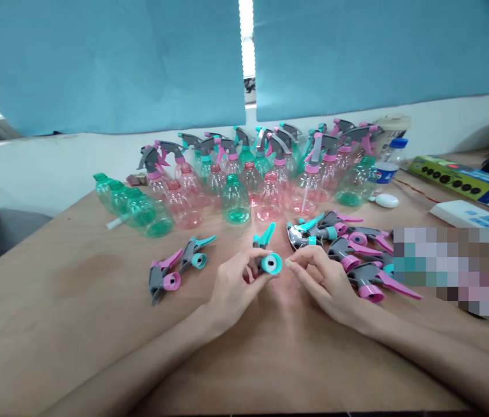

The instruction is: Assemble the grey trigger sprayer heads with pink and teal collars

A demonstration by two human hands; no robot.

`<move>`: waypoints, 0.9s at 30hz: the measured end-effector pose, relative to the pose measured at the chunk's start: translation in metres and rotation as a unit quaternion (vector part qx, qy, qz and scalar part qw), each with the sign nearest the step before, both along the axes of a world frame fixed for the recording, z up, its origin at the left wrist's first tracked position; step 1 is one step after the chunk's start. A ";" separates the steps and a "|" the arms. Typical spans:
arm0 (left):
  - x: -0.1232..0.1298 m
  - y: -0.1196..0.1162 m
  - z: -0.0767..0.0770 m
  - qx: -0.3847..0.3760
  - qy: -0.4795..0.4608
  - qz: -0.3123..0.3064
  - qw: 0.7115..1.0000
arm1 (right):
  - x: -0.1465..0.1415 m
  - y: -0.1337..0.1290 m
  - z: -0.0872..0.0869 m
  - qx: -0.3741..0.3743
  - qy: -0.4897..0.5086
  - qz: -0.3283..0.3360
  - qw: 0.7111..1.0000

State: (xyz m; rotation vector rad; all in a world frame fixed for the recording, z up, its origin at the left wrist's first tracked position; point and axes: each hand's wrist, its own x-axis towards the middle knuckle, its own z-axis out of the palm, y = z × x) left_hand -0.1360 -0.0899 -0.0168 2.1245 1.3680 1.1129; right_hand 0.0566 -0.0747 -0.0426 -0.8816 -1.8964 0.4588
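My left hand (238,284) grips a teal and grey trigger spray head (272,264), its round collar turned towards me and its teal lever pointing up. Close by on the right, my right hand (324,281) pinches a small whitish piece (288,263) between thumb and forefinger; its exact kind is too small to make out. The piece is just apart from the collar. Left of my hands lie a pink and grey spray head (166,277) and a teal and grey one (196,255). A pile of several more spray heads (348,249) lies beyond my right hand.
Open-necked bottles, such as a green one (235,200) and a pink one (269,197), stand behind my hands. Several bottles with spray heads stand further back. Green bottles (142,208) lie at left. A long box (461,179) and a white box (472,214) are at right.
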 end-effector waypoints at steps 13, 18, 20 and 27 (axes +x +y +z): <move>-0.113 -0.041 0.011 -0.014 0.274 -0.068 0.959 | -0.010 0.005 -0.002 0.097 -0.140 0.084 0.982; -0.123 -0.036 0.023 -0.039 0.325 -0.075 0.942 | -0.016 0.002 0.005 0.110 -0.201 0.106 0.968; -0.123 -0.033 0.032 -0.028 0.328 -0.066 0.942 | -0.015 -0.001 0.011 0.106 -0.222 0.106 0.963; -0.100 -0.018 0.052 0.003 0.298 -0.006 0.955 | 0.026 0.000 0.037 0.071 -0.279 0.025 0.957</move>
